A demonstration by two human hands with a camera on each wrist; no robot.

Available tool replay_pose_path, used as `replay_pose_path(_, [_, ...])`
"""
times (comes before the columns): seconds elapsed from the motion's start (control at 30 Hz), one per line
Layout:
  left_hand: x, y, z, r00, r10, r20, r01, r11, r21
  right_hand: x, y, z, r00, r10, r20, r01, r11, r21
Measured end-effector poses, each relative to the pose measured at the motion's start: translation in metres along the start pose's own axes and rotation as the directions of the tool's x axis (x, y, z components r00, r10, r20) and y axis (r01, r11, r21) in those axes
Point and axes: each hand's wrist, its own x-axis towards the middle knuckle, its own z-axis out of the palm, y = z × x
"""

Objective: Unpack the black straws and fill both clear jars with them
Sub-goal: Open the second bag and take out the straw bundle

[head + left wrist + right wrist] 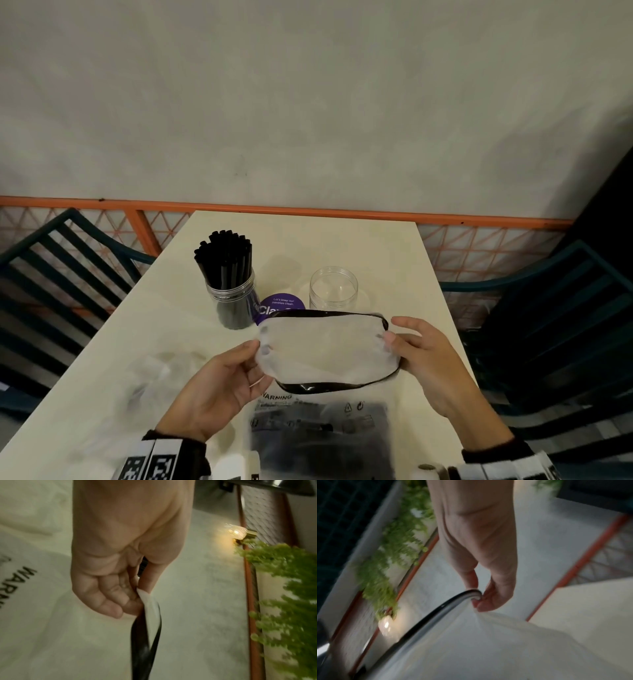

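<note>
Straws [224, 260] already stood upright in the left jar [234, 303]; the rest lay in the bag [325, 349] we held over the bench [178, 342], its dark bundle running from the spread mouth back toward us. Our left hand [219, 387] pinched the mouth's left edge and our right hand [430, 356] pinched its right edge, each grip closed on film. The empty jar [334, 287] stood just beyond the mouth, nearer our right hand, so we judged the straws would have to come out forward, end first.
</note>
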Motion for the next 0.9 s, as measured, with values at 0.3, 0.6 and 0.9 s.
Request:
replay_pose_path(0.3, [-0.002, 0.001, 0.000, 0.996, 0.066, 0.051, -0.054, 0.976, -0.211, 0.000, -0.003, -0.015, 0.895, 0.019, 0.446, -0.334, 0.691, 0.641])
replay_pose_path(0.6, [-0.012, 0.002, 0.012, 0.962, 0.272, -0.024, -0.259, 0.937, 0.234, -0.019, -0.002, -0.010, 0.985, -0.060, 0.160, 0.097, 0.968, -0.230])
replay_pose_path(0.9, [-0.011, 0.004, -0.006, 0.804, 0.583, -0.120, -0.221, 0.479, 0.850, -0.009, 0.000, -0.023, 0.978, -0.192, -0.083, 0.165, 0.951, -0.260])
